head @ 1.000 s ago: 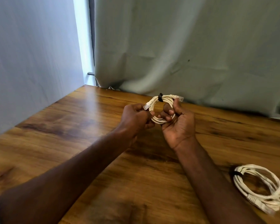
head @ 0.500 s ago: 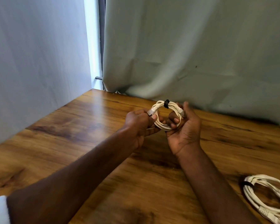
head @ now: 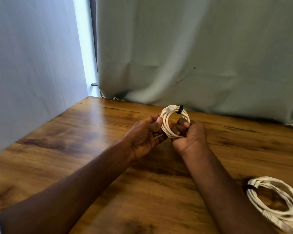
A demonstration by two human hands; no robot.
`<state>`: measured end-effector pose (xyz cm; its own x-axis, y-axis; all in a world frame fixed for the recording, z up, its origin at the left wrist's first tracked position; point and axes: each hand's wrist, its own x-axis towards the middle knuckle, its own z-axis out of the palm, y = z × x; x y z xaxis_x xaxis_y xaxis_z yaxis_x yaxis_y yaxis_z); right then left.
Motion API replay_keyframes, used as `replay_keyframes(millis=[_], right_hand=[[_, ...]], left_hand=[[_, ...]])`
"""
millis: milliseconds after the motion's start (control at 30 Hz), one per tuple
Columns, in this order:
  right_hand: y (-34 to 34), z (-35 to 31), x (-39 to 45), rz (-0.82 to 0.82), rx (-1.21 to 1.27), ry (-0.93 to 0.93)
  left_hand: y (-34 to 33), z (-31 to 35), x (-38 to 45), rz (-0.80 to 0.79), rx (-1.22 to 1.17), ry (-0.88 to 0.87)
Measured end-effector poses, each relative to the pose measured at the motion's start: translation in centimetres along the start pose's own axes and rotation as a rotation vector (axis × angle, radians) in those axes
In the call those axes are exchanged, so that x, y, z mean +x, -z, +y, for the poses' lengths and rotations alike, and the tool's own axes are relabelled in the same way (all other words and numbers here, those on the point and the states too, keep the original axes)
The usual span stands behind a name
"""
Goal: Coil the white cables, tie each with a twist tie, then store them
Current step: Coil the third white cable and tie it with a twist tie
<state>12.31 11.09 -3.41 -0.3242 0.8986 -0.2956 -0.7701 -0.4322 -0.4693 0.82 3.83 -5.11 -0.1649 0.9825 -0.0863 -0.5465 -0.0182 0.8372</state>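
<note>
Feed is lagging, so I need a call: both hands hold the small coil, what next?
Probably set the small coil down beside the tied coil on the table. Its black tie already appears wrapped around the loops, and both the left hand and right hand grip it.

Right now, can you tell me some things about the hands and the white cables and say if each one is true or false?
1. Both hands hold one small coiled white cable above the wooden table. True.
2. The left hand lies flat on the table. False: it grips the coil's left side.
3. A black twist tie sits at the top of the held coil. True.
4. The right hand is empty. False: it grips the coil's right side.
5. A second coiled cable lies on the table at the lower right, with a black tie. True.
6. The second coil hangs from the curtain. False: it rests on the table.
</note>
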Motion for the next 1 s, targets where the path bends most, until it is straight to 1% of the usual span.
replay_keyframes(millis=[33,100,167,233,300,400,500,533,600,633,667,733,800,900,1000], right_hand=[[-0.1,-0.1,-0.1,-0.001,-0.029,0.024],[-0.2,-0.3,-0.2,0.007,-0.116,0.106],[-0.3,-0.4,-0.3,0.050,-0.250,0.251],[-0.5,-0.5,-0.6,0.078,-0.390,0.427],[-0.7,-0.5,-0.9,0.066,-0.455,0.532],[-0.7,-0.7,-1.1,0.048,-0.500,0.587],[-0.5,-0.7,-1.1,-0.012,-0.573,0.654],[-0.4,-0.5,-1.1,-0.039,-0.603,0.664],[-0.4,-0.3,-1.0,-0.099,-0.648,0.665],[-0.3,-0.1,-0.9,-0.126,-0.665,0.660],[-0.3,-0.1,-0.9,-0.141,-0.674,0.653],[-0.2,0.0,-0.7,-0.143,-0.646,0.617],[-0.1,0.0,-0.3,-0.153,-0.568,0.515],[0.6,0.2,0.5,-0.225,-0.482,0.362],[1.0,0.0,1.1,-0.239,-0.511,0.384]], left_hand=[[0.2,-0.1,0.0,-0.010,0.030,-0.013],[0.5,0.0,0.2,-0.029,0.170,-0.077],[0.5,0.3,0.3,-0.028,0.321,-0.168],[0.0,0.6,0.1,-0.015,0.372,-0.234],[-0.4,0.5,0.0,-0.004,0.359,-0.287],[-0.5,0.7,-0.3,-0.005,0.369,-0.359],[-1.0,1.2,-0.6,0.036,0.396,-0.388],[-1.0,1.1,-0.6,0.051,0.470,-0.438],[-0.6,0.6,-0.3,0.090,0.729,-0.643],[-0.2,0.4,0.0,0.110,0.816,-0.720],[0.1,0.4,0.2,0.124,0.818,-0.726],[0.3,1.0,-0.1,0.100,0.691,-0.614],[0.2,1.7,-0.3,0.056,0.523,-0.435],[0.0,2.0,-0.2,0.003,0.304,-0.192],[0.0,2.0,0.1,-0.035,0.193,-0.102]])
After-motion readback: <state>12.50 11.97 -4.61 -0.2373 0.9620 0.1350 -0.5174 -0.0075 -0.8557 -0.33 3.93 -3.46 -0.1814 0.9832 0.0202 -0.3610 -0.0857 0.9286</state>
